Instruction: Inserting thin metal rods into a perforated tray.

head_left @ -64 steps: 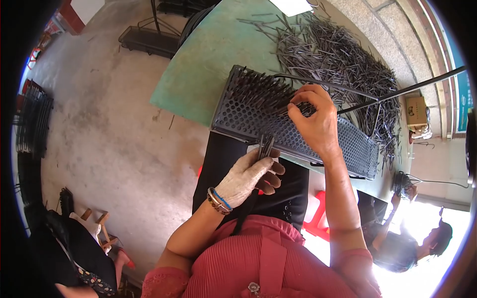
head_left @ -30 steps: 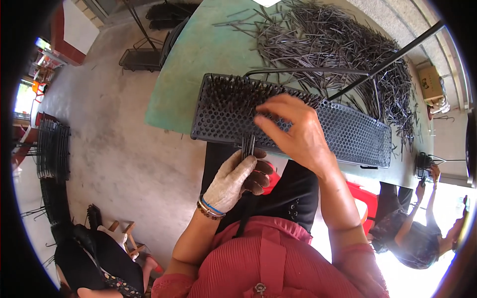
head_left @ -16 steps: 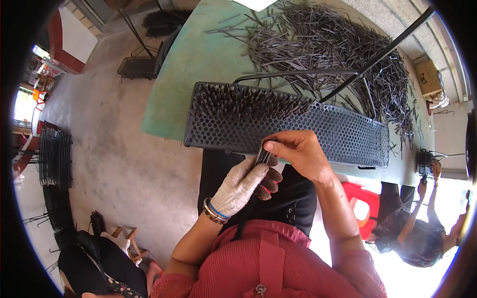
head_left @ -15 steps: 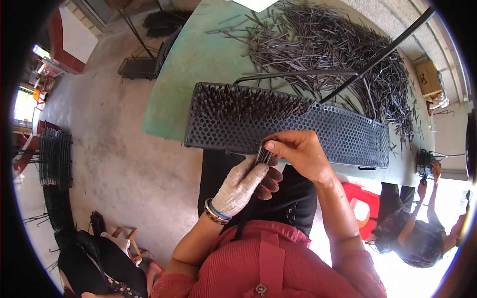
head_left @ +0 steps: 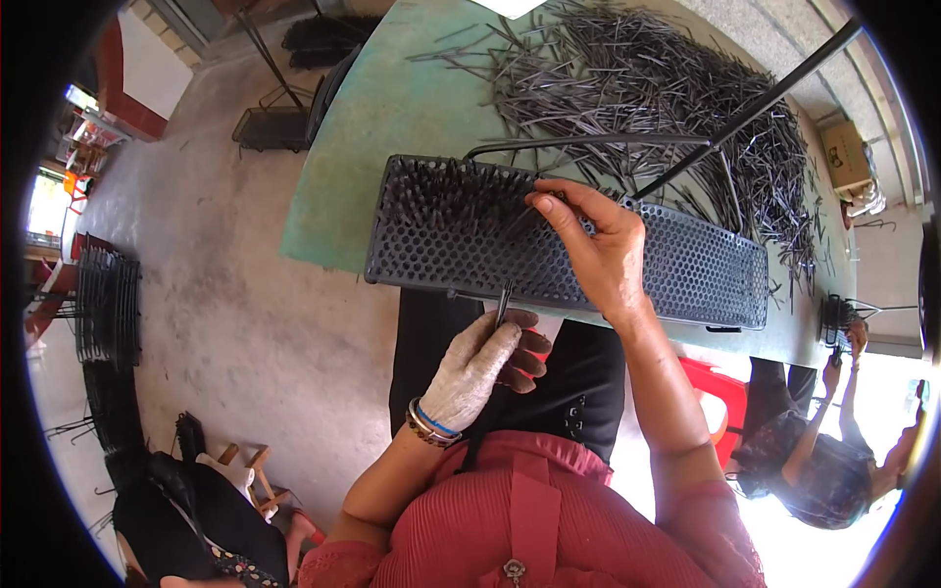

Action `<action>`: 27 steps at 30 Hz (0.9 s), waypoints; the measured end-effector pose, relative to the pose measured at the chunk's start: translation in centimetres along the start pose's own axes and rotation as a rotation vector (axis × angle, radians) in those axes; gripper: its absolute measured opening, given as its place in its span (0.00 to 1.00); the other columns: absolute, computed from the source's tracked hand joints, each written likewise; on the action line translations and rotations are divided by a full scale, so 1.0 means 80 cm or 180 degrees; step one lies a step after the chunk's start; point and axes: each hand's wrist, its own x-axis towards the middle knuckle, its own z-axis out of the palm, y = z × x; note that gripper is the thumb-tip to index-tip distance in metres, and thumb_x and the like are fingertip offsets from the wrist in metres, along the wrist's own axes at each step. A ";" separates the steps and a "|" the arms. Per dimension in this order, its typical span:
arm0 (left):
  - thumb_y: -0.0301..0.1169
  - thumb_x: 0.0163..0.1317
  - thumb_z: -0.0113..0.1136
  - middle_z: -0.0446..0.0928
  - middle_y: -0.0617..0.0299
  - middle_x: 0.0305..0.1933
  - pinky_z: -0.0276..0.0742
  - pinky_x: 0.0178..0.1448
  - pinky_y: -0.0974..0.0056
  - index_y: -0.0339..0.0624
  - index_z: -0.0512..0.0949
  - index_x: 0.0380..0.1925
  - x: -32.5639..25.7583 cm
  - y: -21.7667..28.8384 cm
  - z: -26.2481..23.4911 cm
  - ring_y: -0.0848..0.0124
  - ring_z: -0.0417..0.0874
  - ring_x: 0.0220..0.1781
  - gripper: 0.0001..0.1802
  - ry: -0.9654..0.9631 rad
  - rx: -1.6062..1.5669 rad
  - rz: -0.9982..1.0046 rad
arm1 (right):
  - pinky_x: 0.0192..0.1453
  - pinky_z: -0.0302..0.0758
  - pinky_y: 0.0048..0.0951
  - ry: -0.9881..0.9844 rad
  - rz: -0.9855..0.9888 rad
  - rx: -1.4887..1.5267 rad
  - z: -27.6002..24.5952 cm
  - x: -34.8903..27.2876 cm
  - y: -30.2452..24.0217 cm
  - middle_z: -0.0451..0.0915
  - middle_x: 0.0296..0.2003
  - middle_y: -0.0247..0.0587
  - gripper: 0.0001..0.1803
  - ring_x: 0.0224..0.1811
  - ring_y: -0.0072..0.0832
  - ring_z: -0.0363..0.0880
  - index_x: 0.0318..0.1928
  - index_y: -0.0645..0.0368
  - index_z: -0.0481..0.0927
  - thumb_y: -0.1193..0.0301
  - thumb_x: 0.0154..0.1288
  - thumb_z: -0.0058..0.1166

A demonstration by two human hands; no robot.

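A long black perforated rack (head_left: pixel 676 260) with a honeycomb of holes lies along the near table edge. Several thin dark sticks (head_left: pixel 431 191) stand up in the holes of its far left part. My left hand (head_left: pixel 470 367), in a white glove with dark fingers, grips a small bundle of dark sticks (head_left: pixel 505 304) just below the rack's near edge. Over the rack's middle, my bare right hand (head_left: pixel 603 250) pinches what looks like a thin dark stick, blurred against the standing ones. The fingers partly cover the row behind.
A large pile of loose dark sticks (head_left: pixel 667 88) covers the far right of the green table (head_left: pixel 343 186). A black metal rod (head_left: pixel 774 93) rises from the rack's wire frame. Another person (head_left: pixel 823 461) works at right; someone sits at lower left (head_left: pixel 196 529). Stacked black racks (head_left: pixel 103 304) stand left.
My right hand has left the bundle and moved up and away to the rack's middle. My left hand has shifted slightly left and down, still holding its sticks.
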 end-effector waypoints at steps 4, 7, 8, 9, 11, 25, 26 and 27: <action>0.38 0.75 0.45 0.80 0.54 0.44 0.81 0.39 0.69 0.33 0.69 0.55 -0.001 0.000 -0.001 0.71 0.83 0.37 0.19 -0.0076 -0.0021 -0.0032 | 0.44 0.79 0.29 0.0014 -0.0565 -0.0634 -0.002 -0.002 -0.003 0.86 0.37 0.46 0.11 0.38 0.34 0.85 0.44 0.64 0.84 0.72 0.63 0.63; 0.38 0.75 0.45 0.80 0.54 0.44 0.81 0.38 0.68 0.33 0.69 0.55 0.000 0.000 0.000 0.71 0.83 0.37 0.19 -0.0054 0.0032 -0.0027 | 0.45 0.80 0.34 -0.0152 -0.0925 -0.0995 -0.005 0.001 -0.010 0.85 0.38 0.47 0.10 0.40 0.42 0.85 0.43 0.64 0.84 0.73 0.62 0.63; 0.38 0.75 0.45 0.80 0.54 0.43 0.81 0.38 0.68 0.33 0.69 0.55 -0.001 -0.001 0.000 0.71 0.83 0.37 0.19 -0.0044 0.0001 -0.0038 | 0.44 0.79 0.34 -0.0116 -0.0886 -0.0976 -0.004 0.001 -0.009 0.86 0.39 0.45 0.11 0.40 0.41 0.84 0.43 0.62 0.84 0.72 0.61 0.63; 0.38 0.75 0.45 0.80 0.54 0.43 0.81 0.38 0.68 0.33 0.69 0.55 -0.001 -0.001 0.000 0.71 0.83 0.37 0.19 -0.0048 -0.0004 -0.0039 | 0.44 0.79 0.34 -0.0118 -0.0884 -0.0982 -0.005 0.001 -0.007 0.86 0.39 0.45 0.11 0.40 0.41 0.84 0.43 0.62 0.84 0.72 0.61 0.63; 0.38 0.75 0.45 0.80 0.53 0.43 0.81 0.38 0.68 0.33 0.69 0.55 -0.001 -0.001 0.000 0.70 0.83 0.37 0.19 -0.0045 0.0005 -0.0013 | 0.43 0.79 0.33 -0.0154 -0.0877 -0.0994 -0.005 0.002 -0.007 0.86 0.39 0.44 0.10 0.39 0.40 0.84 0.42 0.61 0.85 0.71 0.61 0.64; 0.37 0.75 0.45 0.80 0.54 0.43 0.81 0.38 0.69 0.33 0.69 0.55 -0.001 -0.004 -0.001 0.71 0.83 0.37 0.19 -0.0062 -0.0054 -0.0029 | 0.44 0.77 0.25 0.0532 -0.0221 -0.0638 0.015 -0.014 0.010 0.87 0.36 0.40 0.10 0.37 0.24 0.83 0.43 0.62 0.86 0.73 0.62 0.65; 0.37 0.75 0.44 0.80 0.54 0.43 0.81 0.38 0.69 0.33 0.69 0.55 -0.001 -0.004 -0.001 0.71 0.83 0.37 0.19 -0.0068 -0.0046 -0.0032 | 0.43 0.78 0.28 0.0650 -0.0111 -0.0545 0.016 -0.014 0.010 0.86 0.36 0.41 0.10 0.37 0.29 0.83 0.42 0.61 0.86 0.72 0.60 0.67; 0.37 0.75 0.44 0.80 0.54 0.43 0.81 0.38 0.69 0.33 0.69 0.55 -0.001 -0.004 -0.001 0.71 0.83 0.37 0.19 -0.0065 -0.0048 -0.0031 | 0.43 0.78 0.28 0.0646 -0.0111 -0.0545 0.016 -0.015 0.011 0.86 0.36 0.41 0.10 0.37 0.29 0.83 0.42 0.61 0.86 0.72 0.60 0.67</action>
